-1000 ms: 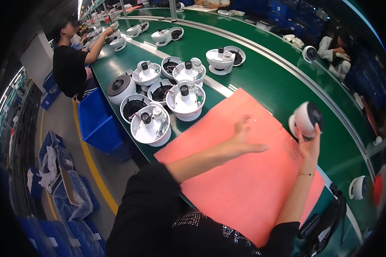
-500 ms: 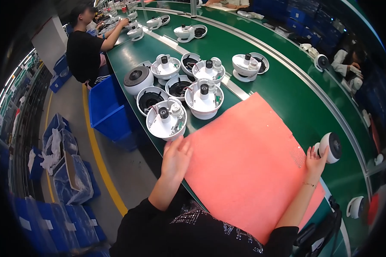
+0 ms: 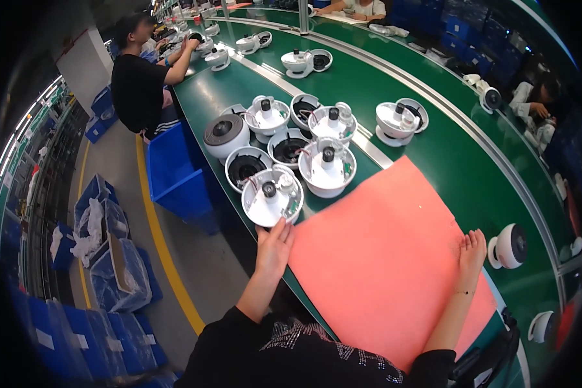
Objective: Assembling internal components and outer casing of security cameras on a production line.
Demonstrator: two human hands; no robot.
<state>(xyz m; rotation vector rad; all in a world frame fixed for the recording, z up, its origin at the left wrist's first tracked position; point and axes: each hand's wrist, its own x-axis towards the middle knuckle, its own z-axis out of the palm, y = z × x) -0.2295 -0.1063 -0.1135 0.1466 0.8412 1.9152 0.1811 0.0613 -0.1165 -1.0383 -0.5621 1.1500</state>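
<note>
My left hand [image 3: 275, 251] reaches to the near edge of an opened white camera housing [image 3: 265, 205], which has a black lens barrel and a clear part on top. Its fingers are apart and appear to touch the housing's lower side without closing round it. My right hand [image 3: 473, 258] is open, fingers stretched, over the right edge of a pink foam mat [image 3: 368, 258]. Just beyond it, a closed white camera with a dark round face [image 3: 511, 246] stands on the green bench, apart from the fingers.
Several opened housings and black-lined shells [image 3: 287, 147] crowd the bench left of the mat, beside a grey-topped white unit [image 3: 227, 134]. A metal rail [image 3: 427, 84] runs along the bench. Blue bins [image 3: 174, 171] stand on the floor at left. A co-worker in black [image 3: 139, 84] works farther up.
My right hand has let go of the closed camera, which now stands on the bench. My left hand has come up against the nearest opened housing. The whole view has shifted slightly.
</note>
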